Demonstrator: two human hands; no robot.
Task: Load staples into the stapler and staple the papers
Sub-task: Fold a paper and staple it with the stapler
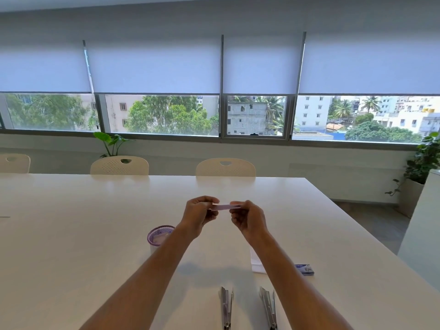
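I hold a small pale box [226, 206] (a staple box, I judge) up in front of me, my left hand [198, 215] pinching its left end and my right hand [248, 220] pinching its right end, fingers of both closed on it. Its long axis runs side to side between my hands, roughly level. I keep it raised off the desk [71, 234], probably so I can slide it open and get the staples out. Below my wrists, nearer to me, two metal staplers [226, 308] lie open on the desk, side by side, long axes pointing away from me. Beneath my right forearm lie white papers [257, 265] and a blue box [306, 269] just beyond it; a purple mesh cup [160, 234] stands beside my left forearm.
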